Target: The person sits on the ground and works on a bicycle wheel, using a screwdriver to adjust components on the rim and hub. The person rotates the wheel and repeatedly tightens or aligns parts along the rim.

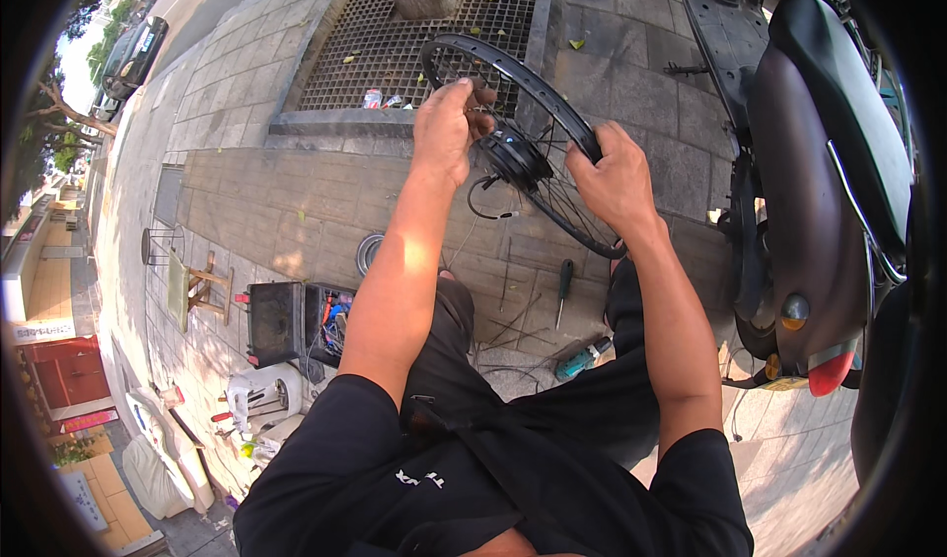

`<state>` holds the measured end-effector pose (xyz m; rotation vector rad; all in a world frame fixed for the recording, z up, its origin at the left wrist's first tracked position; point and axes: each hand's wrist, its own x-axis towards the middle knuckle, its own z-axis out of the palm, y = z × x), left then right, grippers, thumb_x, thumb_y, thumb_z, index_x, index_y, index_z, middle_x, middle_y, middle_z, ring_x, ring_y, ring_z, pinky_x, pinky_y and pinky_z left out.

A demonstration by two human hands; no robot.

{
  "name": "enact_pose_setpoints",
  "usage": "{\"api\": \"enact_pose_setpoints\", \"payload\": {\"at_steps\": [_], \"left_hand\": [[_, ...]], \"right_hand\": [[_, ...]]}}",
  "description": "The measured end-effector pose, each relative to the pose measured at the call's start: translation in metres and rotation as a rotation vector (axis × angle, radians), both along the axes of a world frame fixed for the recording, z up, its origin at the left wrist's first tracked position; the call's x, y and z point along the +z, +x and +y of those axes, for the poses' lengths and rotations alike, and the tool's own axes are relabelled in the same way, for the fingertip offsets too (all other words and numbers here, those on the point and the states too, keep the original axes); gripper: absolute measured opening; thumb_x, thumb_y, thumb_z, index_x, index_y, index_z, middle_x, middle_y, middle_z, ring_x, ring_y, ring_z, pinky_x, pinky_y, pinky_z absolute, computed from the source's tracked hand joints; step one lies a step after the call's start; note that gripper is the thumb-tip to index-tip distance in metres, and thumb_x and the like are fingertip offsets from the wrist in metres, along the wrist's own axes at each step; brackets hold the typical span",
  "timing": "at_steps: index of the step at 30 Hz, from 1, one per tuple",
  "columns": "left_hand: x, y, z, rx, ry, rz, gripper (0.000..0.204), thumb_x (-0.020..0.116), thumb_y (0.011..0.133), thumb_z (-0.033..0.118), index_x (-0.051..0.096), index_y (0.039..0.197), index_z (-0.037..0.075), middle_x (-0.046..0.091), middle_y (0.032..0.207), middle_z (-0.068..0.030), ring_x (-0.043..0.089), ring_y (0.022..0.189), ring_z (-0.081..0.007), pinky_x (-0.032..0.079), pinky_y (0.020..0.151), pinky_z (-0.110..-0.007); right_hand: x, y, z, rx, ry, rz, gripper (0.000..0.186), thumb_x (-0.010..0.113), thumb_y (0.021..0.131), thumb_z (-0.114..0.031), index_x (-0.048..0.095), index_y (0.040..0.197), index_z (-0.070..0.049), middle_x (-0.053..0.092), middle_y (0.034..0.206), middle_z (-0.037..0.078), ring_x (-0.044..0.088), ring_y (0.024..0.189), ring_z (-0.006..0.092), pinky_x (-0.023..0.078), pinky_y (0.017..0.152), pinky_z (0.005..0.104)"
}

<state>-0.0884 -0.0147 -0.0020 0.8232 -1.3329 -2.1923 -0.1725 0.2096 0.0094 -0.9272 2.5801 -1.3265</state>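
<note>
A black spoked wheel rim is held up tilted in front of me, with a dark hub motor at its centre. From the hub a short black cable curls down to a connector. My right hand grips the rim on its right side, thumb and fingers wrapped round it. Beside the hub, inside the far left part of the rim, is my left hand. Its fingers are bent together among the thin spokes; whatever they pinch is too small to make out.
On the paving lie a green-handled screwdriver and a teal power drill. An open black toolbox sits at left, near a wooden stool. A dark scooter stands close on the right. Beyond the wheel is a tree grate.
</note>
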Motion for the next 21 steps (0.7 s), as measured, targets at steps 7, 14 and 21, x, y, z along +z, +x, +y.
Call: {"api": "enact_pose_setpoints", "payload": {"at_steps": [7, 14, 21], "left_hand": [[0.002, 0.0, 0.003, -0.022, -0.078, -0.035, 0.024, 0.065, 0.104, 0.026, 0.069, 0.114, 0.004, 0.075, 0.103, -0.0087, 0.065, 0.074, -0.0149, 0.054, 0.074, -0.033], [0.006, -0.001, 0.018, -0.198, -0.31, -0.109, 0.027, 0.069, 0.102, 0.02, 0.07, 0.122, 0.002, 0.077, 0.112, -0.0087, 0.067, 0.083, -0.0112, 0.054, 0.078, -0.028], [-0.006, 0.001, 0.03, -0.413, -0.761, -0.038, 0.028, 0.067, 0.099, 0.009, 0.068, 0.123, -0.005, 0.077, 0.114, -0.0136, 0.074, 0.105, -0.0206, 0.057, 0.094, -0.034]], "right_hand": [[0.0, -0.001, 0.0, 0.004, 0.022, 0.01, 0.026, 0.069, 0.091, -0.023, 0.065, 0.089, 0.002, 0.065, 0.096, 0.02, 0.065, 0.092, 0.0442, 0.051, 0.083, 0.0484], [-0.002, -0.003, 0.001, 0.0, 0.026, 0.004, 0.027, 0.07, 0.091, -0.024, 0.066, 0.089, 0.002, 0.065, 0.096, 0.02, 0.065, 0.091, 0.0442, 0.051, 0.082, 0.0489], [-0.002, -0.003, 0.0, -0.008, 0.02, 0.007, 0.026, 0.072, 0.09, -0.024, 0.066, 0.089, 0.002, 0.065, 0.095, 0.02, 0.065, 0.091, 0.0438, 0.051, 0.081, 0.0489]]}}
